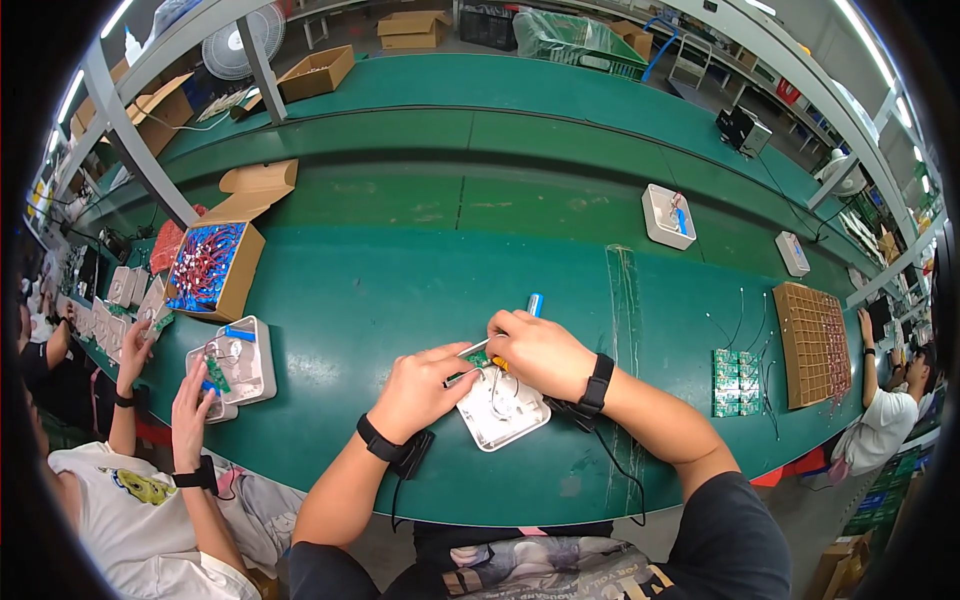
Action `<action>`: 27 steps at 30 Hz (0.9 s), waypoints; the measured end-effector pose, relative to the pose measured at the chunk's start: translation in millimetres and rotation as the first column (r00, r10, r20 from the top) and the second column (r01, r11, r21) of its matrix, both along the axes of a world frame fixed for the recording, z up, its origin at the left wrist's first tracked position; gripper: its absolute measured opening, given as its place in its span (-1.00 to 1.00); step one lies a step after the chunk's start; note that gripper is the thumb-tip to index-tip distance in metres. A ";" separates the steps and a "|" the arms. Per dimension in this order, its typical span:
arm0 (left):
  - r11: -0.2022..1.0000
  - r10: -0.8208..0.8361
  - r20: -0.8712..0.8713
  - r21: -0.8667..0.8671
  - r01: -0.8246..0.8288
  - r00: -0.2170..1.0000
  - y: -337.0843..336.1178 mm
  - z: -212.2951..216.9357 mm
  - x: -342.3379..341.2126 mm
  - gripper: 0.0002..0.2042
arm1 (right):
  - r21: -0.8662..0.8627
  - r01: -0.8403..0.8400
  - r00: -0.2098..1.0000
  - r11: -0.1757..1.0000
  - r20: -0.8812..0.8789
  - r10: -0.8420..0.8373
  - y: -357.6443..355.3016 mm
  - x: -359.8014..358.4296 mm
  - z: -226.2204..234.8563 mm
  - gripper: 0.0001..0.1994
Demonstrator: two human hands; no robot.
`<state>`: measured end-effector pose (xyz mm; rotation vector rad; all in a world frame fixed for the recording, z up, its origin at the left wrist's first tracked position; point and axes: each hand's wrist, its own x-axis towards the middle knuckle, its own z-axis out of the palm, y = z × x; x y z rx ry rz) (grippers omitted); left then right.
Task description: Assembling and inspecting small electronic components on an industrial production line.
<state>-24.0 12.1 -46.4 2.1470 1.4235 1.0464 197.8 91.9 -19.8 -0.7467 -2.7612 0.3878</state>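
A white plastic housing (pixel 503 412) lies on the green bench in front of me, with thin wires inside. At its far end a small green circuit board (pixel 479 359) shows between my hands. My left hand (pixel 420 390) is closed, thumb and fingertips round the board's left side. From the right, my right hand (pixel 540 352) reaches over the housing, its fingers curled down beside the board and a small yellow piece (pixel 500 363); what they pinch is hidden. A blue cylindrical battery (pixel 535 303) sticks out beyond my right hand.
A cardboard box of blue batteries with red wires (pixel 212 262) stands at left, near a co-worker's hands (pixel 190 410) and white housings (pixel 262 370). At right are green boards (pixel 737 382) and a divided cardboard tray (pixel 805 345). Another housing (pixel 660 222) sits farther back.
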 end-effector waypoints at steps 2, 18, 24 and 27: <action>1.000 0.011 -0.014 -0.024 -0.011 1.000 -0.2 1.4 1.0 -0.88 | -0.005 0.004 1.000 1.000 -0.010 -0.004 -0.3 0.7 0.4 -0.87; 0.999 0.034 -0.040 -0.026 -0.035 0.999 -0.4 3.7 2.0 -0.87 | -0.089 -0.019 0.999 0.996 0.035 0.023 5.9 2.2 1.6 -0.80; 0.993 0.114 -0.065 0.035 -0.112 0.991 3.9 3.3 -8.0 -0.88 | -0.087 -0.158 0.973 0.984 -0.181 0.140 45.8 14.3 7.5 -0.70; 0.982 0.187 -0.048 0.033 -0.186 0.981 4.8 2.2 -10.7 -0.88 | -0.248 -0.100 0.993 0.964 -0.089 0.081 49.0 18.3 9.8 -0.67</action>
